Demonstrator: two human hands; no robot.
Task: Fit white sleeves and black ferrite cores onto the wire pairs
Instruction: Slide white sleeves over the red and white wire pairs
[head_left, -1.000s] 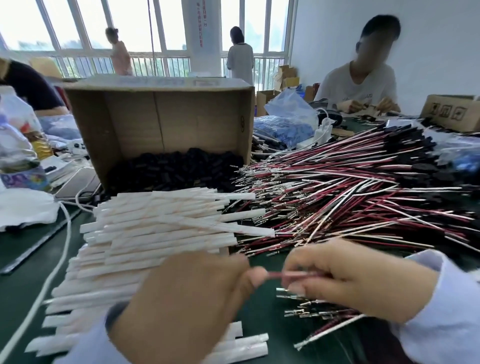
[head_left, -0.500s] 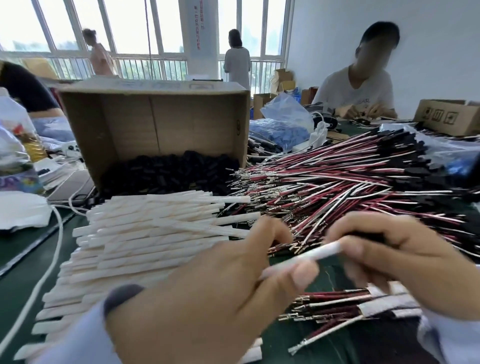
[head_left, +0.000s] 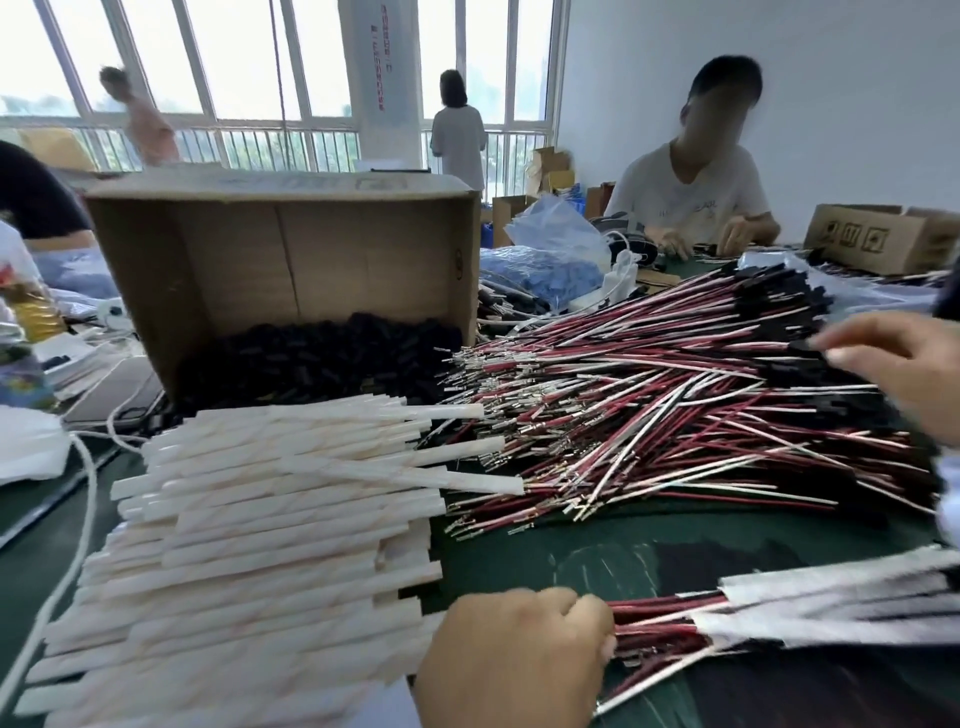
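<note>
The fingers (head_left: 566, 608) of the left hand (head_left: 514, 660) are curled under, knuckles up, at the near edge of the dark green table mat (head_left: 519, 556). They lie against the red ends of the sleeved pairs (head_left: 831, 608), but their tips are hidden, so I cannot tell whether they grip anything. The fingers (head_left: 852, 335) of the right hand (head_left: 904, 369) reach out almost straight, with forefinger and thumb tips at the black ends of the wire pairs (head_left: 649, 415) and closed on nothing.

From the head camera, the wire pairs form a loose fan of thin red and white strands. Bright metal terminals bristle at its left end and black blocks crowd its right. Left of it lie the white sleeves (head_left: 270, 519), flat, pale, matte strips stacked in rough layers, with a few sticking out towards the terminals. Behind them stands a brown cardboard box (head_left: 291, 249), tipped on its side and open towards the camera. The black ferrite cores (head_left: 311, 358) spill across its floor as small, dull chunks. The sleeved pairs lie near the right corner with their white covers blurred. A white cord (head_left: 78, 530) curves down the left side. A crinkled blue plastic bag (head_left: 545, 260) sits behind the wires, and a person in a pale T-shirt (head_left: 691, 197) sits beyond it.
</note>
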